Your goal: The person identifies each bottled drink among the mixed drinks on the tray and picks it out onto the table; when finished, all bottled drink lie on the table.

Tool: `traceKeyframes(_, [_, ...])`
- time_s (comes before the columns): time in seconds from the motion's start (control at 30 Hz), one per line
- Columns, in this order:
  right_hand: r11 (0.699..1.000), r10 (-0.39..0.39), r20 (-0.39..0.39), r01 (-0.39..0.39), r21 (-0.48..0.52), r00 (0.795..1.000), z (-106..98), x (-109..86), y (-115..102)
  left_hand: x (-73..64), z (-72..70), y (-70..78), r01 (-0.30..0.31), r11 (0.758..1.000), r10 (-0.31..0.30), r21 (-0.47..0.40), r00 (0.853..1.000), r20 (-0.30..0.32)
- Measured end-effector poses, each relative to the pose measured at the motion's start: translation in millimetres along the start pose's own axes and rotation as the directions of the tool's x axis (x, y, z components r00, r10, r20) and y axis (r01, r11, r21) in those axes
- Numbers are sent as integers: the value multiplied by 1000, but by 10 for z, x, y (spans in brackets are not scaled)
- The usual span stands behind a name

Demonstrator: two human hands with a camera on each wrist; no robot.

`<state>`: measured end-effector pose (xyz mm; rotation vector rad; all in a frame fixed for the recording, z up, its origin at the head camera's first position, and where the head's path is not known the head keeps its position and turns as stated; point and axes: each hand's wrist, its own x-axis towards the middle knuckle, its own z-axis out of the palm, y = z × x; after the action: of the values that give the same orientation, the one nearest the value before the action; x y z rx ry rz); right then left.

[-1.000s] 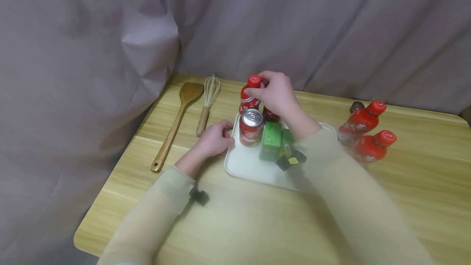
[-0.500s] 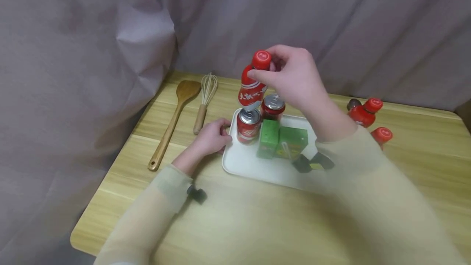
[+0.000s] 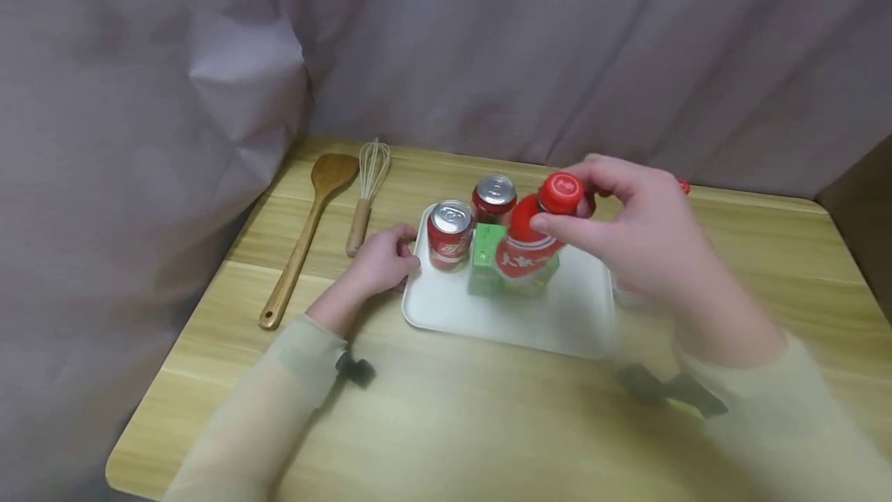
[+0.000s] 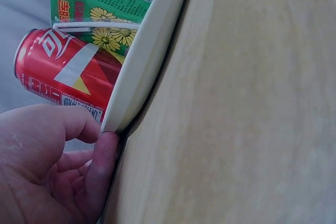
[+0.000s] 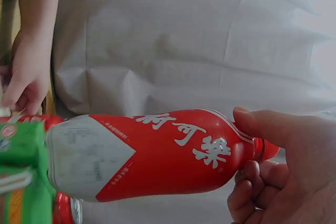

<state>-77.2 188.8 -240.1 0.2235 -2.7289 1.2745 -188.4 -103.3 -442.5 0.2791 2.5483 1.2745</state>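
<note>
My right hand [image 3: 648,231] grips a red cola bottle [image 3: 526,246] around its neck, just under the cap. The bottle tilts and overlaps the green drink cartons [image 3: 485,262] in the head view; its white lower part shows in the right wrist view. At the left edge of the white tray [image 3: 446,314], my left hand [image 3: 379,262] pinches the rim between thumb and finger, seen close in the left wrist view. A red can [image 3: 449,242] stands upright on the tray's left side, with a second can [image 3: 493,200] behind it.
A wooden spatula [image 3: 300,254] and a whisk [image 3: 364,208] lie left of the tray on the wooden table [image 3: 474,424]. Behind my right hand a red bottle cap [image 3: 685,187] peeks out, its bottle mostly hidden. A grey curtain [image 3: 446,45] hangs along the back.
My right hand has lifted the bottle from behind the cans and carried it right and toward me, over the cartons. My left hand stays at the tray's rim.
</note>
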Motion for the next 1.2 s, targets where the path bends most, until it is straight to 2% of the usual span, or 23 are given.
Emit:
traceKeyframes(0.07, [996, -68, -42, 66, -55, 997, -32, -149, 138, -5, -6, -20, 0, 1000, 0, -5, 1000, 1])
traceKeyframes(0.13, [993, -85, -84, 78, -84, 993, -84, -314, 270, -3, -3, -35, -4, 1000, 5, -14, 1000, 6])
traceKeyframes(0.27, [993, 6, -120, -20, -116, 993, -248, -637, 539, -4, -5, -56, -5, 1000, 5, -29, 1000, 1])
traceKeyframes(0.43, [988, 54, -130, -72, -138, 990, -405, -943, 909, -23, -30, -52, -3, 1000, 3, -24, 1000, -3])
traceKeyframes(0.6, [967, 171, -151, -196, -163, 973, -502, -1161, 1247, -24, -54, -42, 6, 1000, -6, -25, 1000, 0])
traceKeyframes(0.87, [938, 211, -180, -250, -240, 961, -584, -1216, 1613, -15, -61, -42, 12, 1000, -12, -25, 1000, 8])
traceKeyframes(1.03, [921, 285, -132, -309, -237, 949, -547, -1193, 1731, -22, -53, -23, 8, 1000, -8, -25, 1000, 18])
traceKeyframes(1.2, [925, 284, -110, -303, -230, 952, -514, -1189, 1781, -21, -41, -1, 14, 1000, -13, -19, 1000, 23])
